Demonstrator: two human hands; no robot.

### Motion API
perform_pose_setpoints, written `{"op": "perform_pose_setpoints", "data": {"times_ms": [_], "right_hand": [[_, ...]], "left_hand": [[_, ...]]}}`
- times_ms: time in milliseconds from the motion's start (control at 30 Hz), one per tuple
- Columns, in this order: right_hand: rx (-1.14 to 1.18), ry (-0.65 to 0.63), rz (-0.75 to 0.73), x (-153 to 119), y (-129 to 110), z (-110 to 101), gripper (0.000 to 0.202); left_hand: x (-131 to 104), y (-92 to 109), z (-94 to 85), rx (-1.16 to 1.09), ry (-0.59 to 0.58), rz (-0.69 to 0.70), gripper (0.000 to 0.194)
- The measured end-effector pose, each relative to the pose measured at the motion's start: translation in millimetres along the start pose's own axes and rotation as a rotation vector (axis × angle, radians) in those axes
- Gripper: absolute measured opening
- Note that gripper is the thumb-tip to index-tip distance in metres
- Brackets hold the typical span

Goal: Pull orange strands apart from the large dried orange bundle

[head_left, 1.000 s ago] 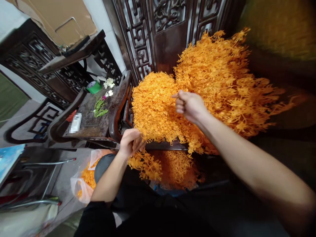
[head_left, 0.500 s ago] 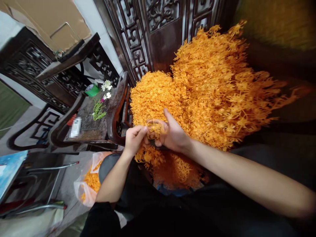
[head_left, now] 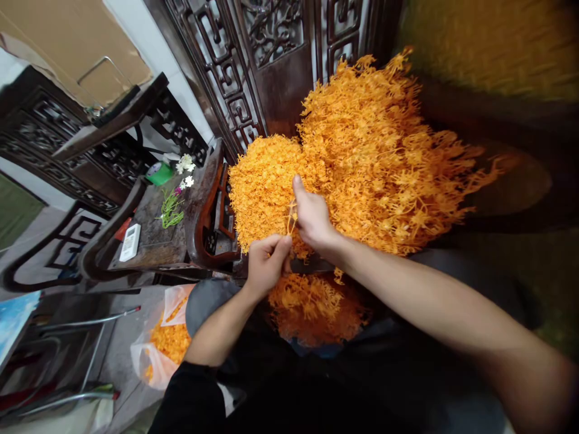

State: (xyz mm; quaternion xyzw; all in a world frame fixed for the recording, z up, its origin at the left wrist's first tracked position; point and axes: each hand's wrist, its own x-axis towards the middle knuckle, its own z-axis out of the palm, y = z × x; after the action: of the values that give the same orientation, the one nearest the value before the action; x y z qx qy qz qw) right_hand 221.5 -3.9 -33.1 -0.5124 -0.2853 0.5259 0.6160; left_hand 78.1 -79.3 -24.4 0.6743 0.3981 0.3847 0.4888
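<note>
Head view: orange flower sprig (head_left: 292,219) at centre

Left hand (head_left: 268,265), seven o'clock, pinches its lower end; right hand (head_left: 315,220), three o'clock, is beside it, closure unclear. Orange flower heap (head_left: 371,157) spreads at two o'clock.

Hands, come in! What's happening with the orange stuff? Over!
Left hand pinching thin orange strands. Right hand at their far end, thumb raised. Orange pile just beyond.

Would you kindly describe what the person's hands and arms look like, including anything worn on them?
Both the left hand and the right hand are bare, with no glove, ring or watch visible. A plain black fabric sleeve ends near the left elbow; no right sleeve shows.
</note>
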Motion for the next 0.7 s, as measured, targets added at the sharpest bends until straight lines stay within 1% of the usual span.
{"op": "perform_pose_setpoints", "data": {"times_ms": [67,100,167,200,267,333,367,433,500,567,600,633,667,700], "right_hand": [[0.125,0.08,0.079,23,-12,-13,0.062],[0.18,0.086,0.12,31,-18,-18,0.062],[0.224,-0.008,0.147,35,-27,-24,0.059],[0.229,-0.067,0.144,33,-28,-24,0.055],[0.231,-0.17,0.149,22,-25,-21,0.038],[0.236,-0.236,0.181,7,-16,-15,0.019],[0.238,-0.252,0.204,0,-10,-12,0.016],[0.231,-0.28,0.254,-14,0,-6,0.023],[0.192,-0.385,0.274,-26,9,-1,0.035],[0.104,-0.529,0.206,-32,14,3,0.043],[0.046,-0.565,0.141,-32,16,3,0.045],[0.0,-0.546,0.072,-28,16,2,0.045],[-0.024,-0.469,0.015,-21,14,-1,0.045],[-0.019,-0.352,-0.018,-12,12,-5,0.044]], "left_hand": [[-2,0,-1.8,-0.15,-0.046,-0.036,0.048],[-1,0,-3.7,-0.211,-0.045,-0.039,0.047],[5,-4,-9.3,-0.304,0.006,-0.034,0.043],[9,-7,-12.8,-0.339,0.053,-0.031,0.042],[19,-13,-20.4,-0.388,0.149,-0.025,0.039],[27,-19,-27.7,-0.428,0.228,-0.01,0.037],[30,-20,-30.7,-0.442,0.26,0.001,0.037],[32,-23,-34.7,-0.456,0.307,0.019,0.036],[31,-23,-35.2,-0.445,0.327,0.018,0.037],[26,-23,-32.8,-0.412,0.303,0.004,0.037],[23,-21,-31.0,-0.397,0.277,0.002,0.038],[20,-20,-29.6,-0.383,0.248,0.011,0.039],[16,-18,-28.8,-0.373,0.221,0.034,0.042],[12,-15,-29.2,-0.366,0.202,0.069,0.045]]}}
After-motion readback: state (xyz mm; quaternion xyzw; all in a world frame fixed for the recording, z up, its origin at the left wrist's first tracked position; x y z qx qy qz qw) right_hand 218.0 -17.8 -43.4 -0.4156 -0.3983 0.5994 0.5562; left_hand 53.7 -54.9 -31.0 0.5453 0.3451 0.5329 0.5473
